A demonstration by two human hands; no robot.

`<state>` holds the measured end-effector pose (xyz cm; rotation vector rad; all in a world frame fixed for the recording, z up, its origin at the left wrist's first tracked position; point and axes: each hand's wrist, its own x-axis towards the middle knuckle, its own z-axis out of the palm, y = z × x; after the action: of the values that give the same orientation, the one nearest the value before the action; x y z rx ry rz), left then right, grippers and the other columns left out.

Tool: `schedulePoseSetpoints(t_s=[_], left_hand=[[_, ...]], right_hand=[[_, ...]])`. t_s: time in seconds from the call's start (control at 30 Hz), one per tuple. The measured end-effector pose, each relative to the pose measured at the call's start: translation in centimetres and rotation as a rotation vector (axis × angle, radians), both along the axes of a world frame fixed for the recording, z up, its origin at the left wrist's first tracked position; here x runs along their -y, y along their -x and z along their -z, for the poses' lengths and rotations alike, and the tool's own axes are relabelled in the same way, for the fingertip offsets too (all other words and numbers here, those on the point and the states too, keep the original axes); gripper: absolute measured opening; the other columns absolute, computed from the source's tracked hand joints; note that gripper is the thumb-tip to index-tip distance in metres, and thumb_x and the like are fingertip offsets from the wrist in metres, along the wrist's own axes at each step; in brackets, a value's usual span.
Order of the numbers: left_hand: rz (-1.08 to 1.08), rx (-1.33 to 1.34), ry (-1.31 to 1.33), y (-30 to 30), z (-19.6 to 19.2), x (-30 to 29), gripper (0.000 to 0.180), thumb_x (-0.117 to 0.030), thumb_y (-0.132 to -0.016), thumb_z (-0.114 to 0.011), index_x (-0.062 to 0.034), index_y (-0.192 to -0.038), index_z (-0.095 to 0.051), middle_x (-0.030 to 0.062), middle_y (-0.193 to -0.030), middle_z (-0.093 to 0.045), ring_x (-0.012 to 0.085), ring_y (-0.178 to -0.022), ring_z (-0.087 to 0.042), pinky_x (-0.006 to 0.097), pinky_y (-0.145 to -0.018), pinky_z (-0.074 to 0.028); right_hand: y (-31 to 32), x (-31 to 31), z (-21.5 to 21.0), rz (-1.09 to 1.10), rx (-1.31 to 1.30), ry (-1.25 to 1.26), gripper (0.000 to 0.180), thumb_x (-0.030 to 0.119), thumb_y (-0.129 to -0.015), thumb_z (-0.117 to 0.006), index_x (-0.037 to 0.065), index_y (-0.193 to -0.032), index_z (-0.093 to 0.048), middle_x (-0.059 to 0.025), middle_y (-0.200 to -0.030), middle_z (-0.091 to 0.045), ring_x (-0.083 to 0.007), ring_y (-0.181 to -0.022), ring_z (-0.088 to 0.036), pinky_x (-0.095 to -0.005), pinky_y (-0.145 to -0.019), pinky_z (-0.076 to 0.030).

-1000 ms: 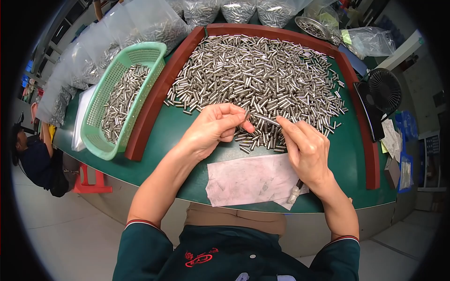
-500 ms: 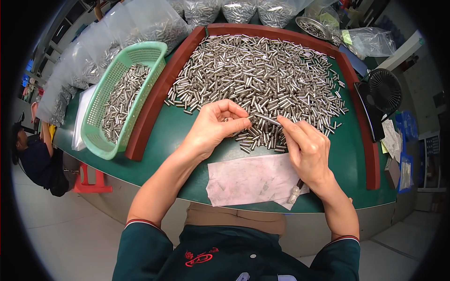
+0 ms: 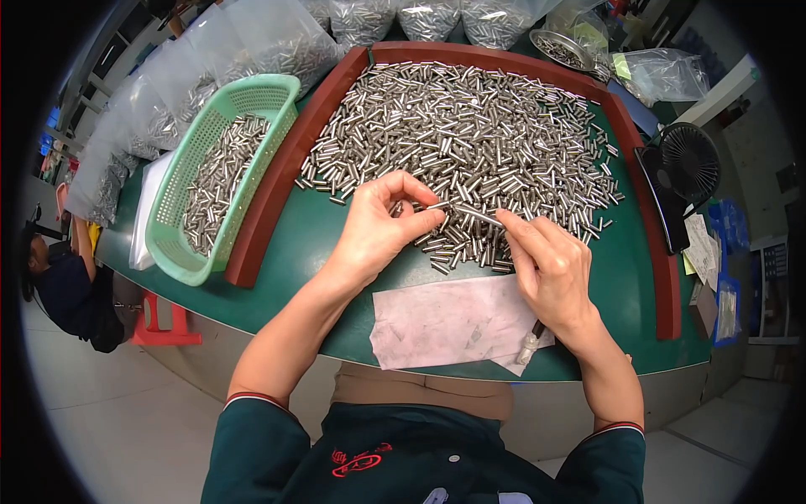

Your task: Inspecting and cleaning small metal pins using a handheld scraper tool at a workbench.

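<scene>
Between the thumb and index finger of my left hand [image 3: 374,227], a short metal pin [image 3: 438,206] is pinched. My right hand [image 3: 554,273] is closed on a slim metal rod-like tool [image 3: 478,216], its tip pointing left at the pin; whether they touch I cannot tell. The tool's dark lower end with a clear, whitish cap [image 3: 528,349] seems to come out below my palm. Both hands hover at the near edge of a broad pile of short metal pins [image 3: 470,126]. A stained pink cloth [image 3: 445,323] lies on the green table below them.
A dark red wooden frame [image 3: 650,210] borders the pile on three sides. On the left stands a green perforated basket [image 3: 195,270] with pins inside. Clear bags of pins [image 3: 294,46] line the back. A black fan [image 3: 688,164] sits right. Another person [image 3: 71,286] is far left.
My left fingertips have shifted slightly, and the pin between them shows more clearly. The tool's tip has tilted up a little. The right hand is nearly still.
</scene>
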<state>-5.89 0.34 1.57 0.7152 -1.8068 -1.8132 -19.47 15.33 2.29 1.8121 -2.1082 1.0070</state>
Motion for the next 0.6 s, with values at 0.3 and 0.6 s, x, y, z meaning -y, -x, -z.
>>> schedulePoseSetpoints(t_s=[0.3,0.6], left_hand=[[-0.033,-0.065,0.020,0.0,0.6,0.2,0.012,0.000,-0.066,-0.066,-0.0023,-0.074,-0.057,0.0001,-0.071,-0.055,0.0017,-0.054,-0.038,0.016,-0.048,-0.031],[0.086,-0.189,-0.641,-0.2,0.1,1.2,0.008,-0.008,-0.083,-0.050,-0.0029,-0.090,-0.052,0.0088,-0.079,-0.059,0.0007,-0.044,-0.029,0.014,-0.040,-0.024]], right_hand=[[-0.1,0.1,-0.1,-0.001,-0.001,0.004,0.025,-0.003,-0.070,-0.058,0.005,-0.094,-0.060,-0.0074,-0.056,-0.047,-0.0209,-0.047,-0.047,-0.0311,-0.044,-0.037],[0.1,0.0,-0.5,0.035,0.007,-0.006,0.023,0.000,-0.071,-0.058,0.004,-0.093,-0.060,-0.0079,-0.061,-0.051,-0.0228,-0.051,-0.052,-0.0318,-0.045,-0.041]])
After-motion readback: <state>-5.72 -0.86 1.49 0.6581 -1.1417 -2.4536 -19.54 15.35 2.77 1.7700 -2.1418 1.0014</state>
